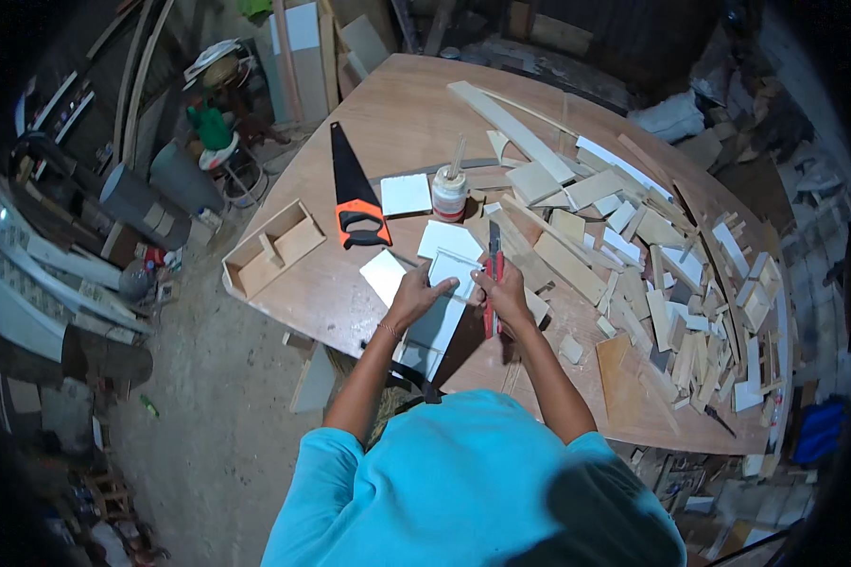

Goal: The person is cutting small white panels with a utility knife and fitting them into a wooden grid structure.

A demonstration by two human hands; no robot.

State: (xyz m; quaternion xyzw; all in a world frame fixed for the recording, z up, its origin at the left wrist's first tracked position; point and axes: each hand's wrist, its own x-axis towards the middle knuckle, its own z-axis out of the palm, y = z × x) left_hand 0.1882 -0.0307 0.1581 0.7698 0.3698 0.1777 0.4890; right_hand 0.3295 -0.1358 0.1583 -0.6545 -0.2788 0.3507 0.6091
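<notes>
Between my two hands is a small white panel (457, 268) with a raised edge, tilted toward me. My left hand (412, 299) grips its left side, thumb on the face. My right hand (509, 297) closes on the right side, and what looks like a red-and-black utility knife (494, 269) stands lengthwise in that same hand. Below the panel a long white board (435, 326) reaches toward my body. Another white piece (383, 276) lies beside my left hand. Just beyond the panel stands a jar (449, 194) with a brush or stick in it.
A handsaw (357, 189) with an orange-and-black handle lies left of the jar, near a white square block (406, 195). An open wooden box (274, 249) sits at the table's left edge. Wood offcuts (633, 246) are heaped across the right side of the brown table (397, 104).
</notes>
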